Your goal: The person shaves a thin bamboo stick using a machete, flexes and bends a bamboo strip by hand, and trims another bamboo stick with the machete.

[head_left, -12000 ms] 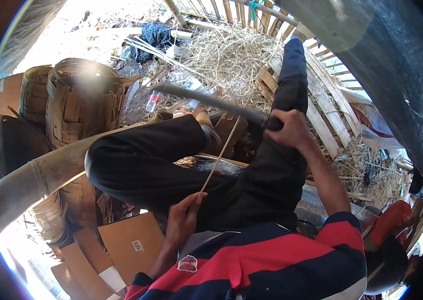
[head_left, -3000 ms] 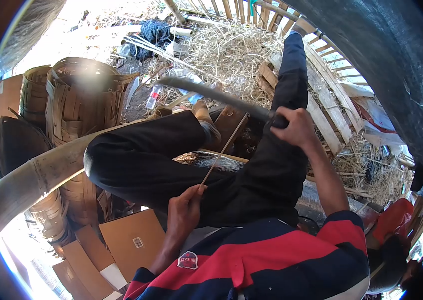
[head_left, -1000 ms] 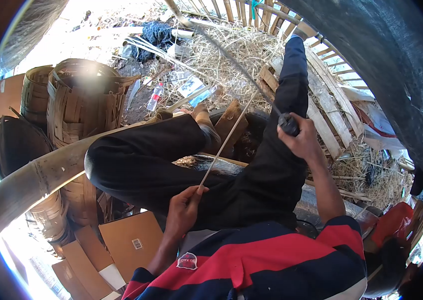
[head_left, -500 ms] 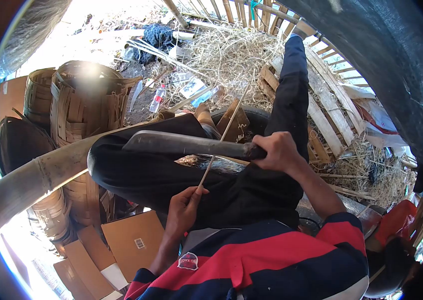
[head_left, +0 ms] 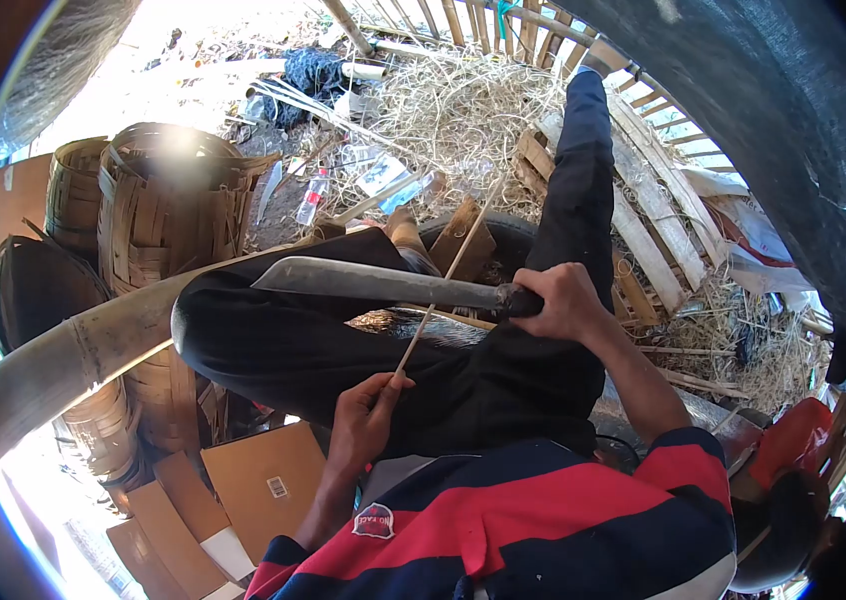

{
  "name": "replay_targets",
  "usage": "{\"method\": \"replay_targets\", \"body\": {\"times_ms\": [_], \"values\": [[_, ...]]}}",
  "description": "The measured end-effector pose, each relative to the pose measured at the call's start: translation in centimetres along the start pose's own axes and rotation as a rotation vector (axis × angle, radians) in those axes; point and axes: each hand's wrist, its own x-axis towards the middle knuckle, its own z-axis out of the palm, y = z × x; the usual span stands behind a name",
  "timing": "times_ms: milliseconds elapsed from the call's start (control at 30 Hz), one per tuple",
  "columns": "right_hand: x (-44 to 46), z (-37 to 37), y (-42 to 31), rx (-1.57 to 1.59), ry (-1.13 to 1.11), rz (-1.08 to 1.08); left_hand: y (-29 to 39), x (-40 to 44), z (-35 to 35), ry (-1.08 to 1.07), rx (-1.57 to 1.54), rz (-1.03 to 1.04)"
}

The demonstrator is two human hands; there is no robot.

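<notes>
Across our lap, above the red and dark striped shirt, both hands are at work. Nearest, our left hand has its thumb and fingers closed in a pinch on the lower end of a thin stick, which slants up and away from us over the dark trousers. Slightly farther out, our right hand is wrapped in a closed fist around the dark handle of a long knife. Its broad blade points to our left and crosses the stick partway along; we cannot tell whether the two touch. To our left, beside the left forearm, sits an open cardboard box, while a red plastic bag lies off to our right. A thick bamboo pole runs at a slant past our bent left knee, and beyond it stand woven baskets. Past the knife, a wooden block is between our legs, near the bare foot. Farther off are a clear bottle with a red label and pale wooden slats beside our outstretched right leg. Beyond them, curly shavings cover the ground toward a slatted fence.
</notes>
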Motion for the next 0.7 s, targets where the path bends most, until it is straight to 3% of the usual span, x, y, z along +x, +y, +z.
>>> {"method": "replay_targets", "body": {"times_ms": [133,200,300,400,600,700], "values": [[1.2,-0.2,3.2,0.072,0.091,0.078,-0.4,-0.4,0.1,0.043,-0.033,0.009],[1.8,-0.5,5.2,0.072,0.271,0.236,-0.3,-0.2,0.0,0.058,-0.039,0.004],[1.9,-1.1,6.4,0.174,0.405,0.301,-0.1,-0.1,0.0,0.054,-0.018,-0.013],[0.7,-1.5,5.4,0.247,0.429,0.418,0.6,0.4,0.2,0.028,0.000,-0.002],[-0.8,-0.5,3.1,0.507,0.325,0.434,0.8,1.3,0.6,0.017,-0.008,0.062],[-0.5,0.3,3.0,0.446,0.314,0.437,1.4,1.4,0.9,0.037,0.015,0.125]]}}
